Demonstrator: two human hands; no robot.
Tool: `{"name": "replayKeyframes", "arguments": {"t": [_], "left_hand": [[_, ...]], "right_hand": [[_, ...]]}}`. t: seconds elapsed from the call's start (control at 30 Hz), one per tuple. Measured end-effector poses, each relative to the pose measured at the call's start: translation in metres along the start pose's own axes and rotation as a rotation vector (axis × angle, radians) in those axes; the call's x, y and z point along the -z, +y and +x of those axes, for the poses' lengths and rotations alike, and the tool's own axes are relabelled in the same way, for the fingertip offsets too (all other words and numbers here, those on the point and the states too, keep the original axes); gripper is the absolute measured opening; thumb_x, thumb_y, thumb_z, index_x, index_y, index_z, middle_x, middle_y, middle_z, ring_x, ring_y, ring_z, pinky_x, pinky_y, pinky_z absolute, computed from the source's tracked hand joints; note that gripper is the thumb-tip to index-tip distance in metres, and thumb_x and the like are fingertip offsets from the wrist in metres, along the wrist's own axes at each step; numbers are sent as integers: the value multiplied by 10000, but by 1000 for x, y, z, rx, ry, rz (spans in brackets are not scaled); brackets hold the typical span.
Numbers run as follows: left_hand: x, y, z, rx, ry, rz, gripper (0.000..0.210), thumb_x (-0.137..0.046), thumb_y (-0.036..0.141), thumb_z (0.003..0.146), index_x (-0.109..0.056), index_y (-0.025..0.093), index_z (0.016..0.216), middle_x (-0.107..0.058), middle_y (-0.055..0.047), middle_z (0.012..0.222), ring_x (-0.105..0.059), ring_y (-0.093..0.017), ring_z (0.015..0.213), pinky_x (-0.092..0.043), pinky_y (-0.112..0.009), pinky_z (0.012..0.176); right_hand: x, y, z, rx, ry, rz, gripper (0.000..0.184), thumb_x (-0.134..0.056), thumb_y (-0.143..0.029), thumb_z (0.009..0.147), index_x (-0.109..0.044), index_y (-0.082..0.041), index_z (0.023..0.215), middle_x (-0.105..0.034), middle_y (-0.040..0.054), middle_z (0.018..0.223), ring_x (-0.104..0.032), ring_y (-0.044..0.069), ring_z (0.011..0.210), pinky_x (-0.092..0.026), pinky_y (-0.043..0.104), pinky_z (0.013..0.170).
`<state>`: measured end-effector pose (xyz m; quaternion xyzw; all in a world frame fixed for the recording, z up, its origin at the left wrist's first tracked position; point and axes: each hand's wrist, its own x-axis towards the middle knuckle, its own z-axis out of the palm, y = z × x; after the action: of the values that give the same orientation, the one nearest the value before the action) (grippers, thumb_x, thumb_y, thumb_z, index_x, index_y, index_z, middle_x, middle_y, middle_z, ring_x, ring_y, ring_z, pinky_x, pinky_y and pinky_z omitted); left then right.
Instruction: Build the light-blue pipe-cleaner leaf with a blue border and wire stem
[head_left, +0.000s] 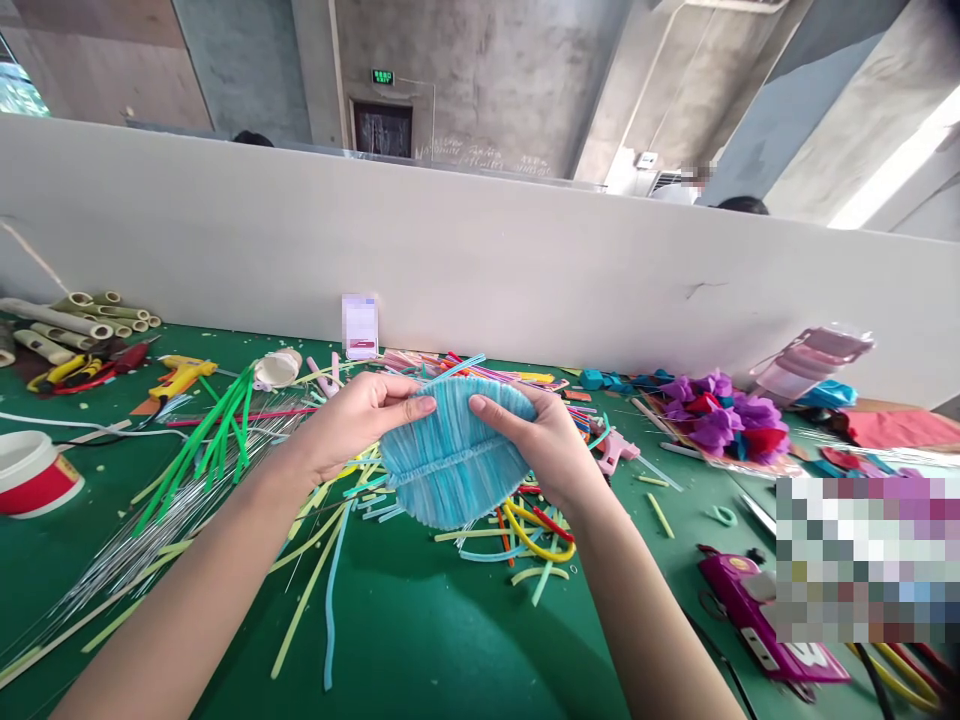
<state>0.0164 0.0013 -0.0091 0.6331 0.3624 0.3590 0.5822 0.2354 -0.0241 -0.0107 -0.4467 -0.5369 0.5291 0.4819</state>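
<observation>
A round, flat blue piece (457,470), made of many light-blue strips side by side with a ridge across it, is held up above the table in both hands. My left hand (371,415) pinches its upper left edge, thumb on the near face. On the upper right, my right hand (536,430) grips it the same way, thumb in front and fingers hidden behind. Below and around it lie loose coloured tubes and strips, among them a yellow loop (529,535) and a long blue strip (331,610).
On the green table (435,640), a yellow glue gun (184,378), green strips (225,440), bamboo pieces (97,325) and a paper cup (37,478) lie left. A phone (361,328) leans on the white partition (487,260). Right are purple flowers (727,415), a pink bottle (814,360) and a magenta case (772,620).
</observation>
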Motion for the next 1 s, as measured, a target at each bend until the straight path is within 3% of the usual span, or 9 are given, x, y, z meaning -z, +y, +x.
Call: {"name": "replayKeyframes", "arguments": {"t": [0.13, 0.27, 0.43, 0.6, 0.8, 1.0], "left_hand": [[-3, 0, 0, -29, 46, 16, 390, -753, 507, 822, -773, 205, 1067, -766, -92, 1010, -706, -260, 934, -562, -410, 859], [-11, 2, -1, -206, 186, 68, 324, -743, 479, 845, -762, 233, 1056, -712, -71, 1194, -662, -225, 1056, -529, -320, 871], [-22, 5, -2, -320, 223, 161, 211, -765, 415, 837, -769, 216, 907, -734, -33, 933, -673, -177, 904, -518, -271, 807], [-23, 6, -3, -291, 273, 118, 242, -788, 428, 807, -764, 189, 838, -707, -28, 850, -661, -161, 806, -520, -256, 730], [-24, 7, -4, -278, 233, 114, 280, -765, 440, 826, -773, 195, 963, -748, -59, 978, -683, -200, 937, -537, -281, 803], [-25, 5, -2, -210, 227, 172, 319, -770, 477, 797, -742, 181, 913, -758, -61, 928, -699, -233, 897, -552, -318, 778]], "right_hand": [[1, -1, 0, 66, 45, -34, 402, -811, -535, 725, -758, -233, 985, -768, 43, 945, -703, 211, 811, -561, 311, 691], [-2, -1, 0, 197, 143, -132, 361, -775, -547, 760, -755, -228, 929, -744, 26, 892, -664, 189, 797, -496, 278, 671], [-14, 1, -2, 351, 70, -289, 267, -751, -468, 816, -731, -208, 874, -731, 11, 884, -643, 183, 853, -471, 283, 780], [-15, 3, -2, 361, 80, -296, 291, -683, -485, 870, -690, -195, 850, -671, 2, 808, -587, 155, 775, -447, 266, 724], [-13, 2, -1, 336, 49, -232, 303, -657, -491, 885, -680, -190, 864, -662, 12, 827, -570, 146, 763, -432, 259, 706], [-18, 4, -1, 292, 63, -221, 345, -665, -536, 858, -643, -201, 777, -642, 15, 769, -559, 155, 719, -428, 266, 661]]}}
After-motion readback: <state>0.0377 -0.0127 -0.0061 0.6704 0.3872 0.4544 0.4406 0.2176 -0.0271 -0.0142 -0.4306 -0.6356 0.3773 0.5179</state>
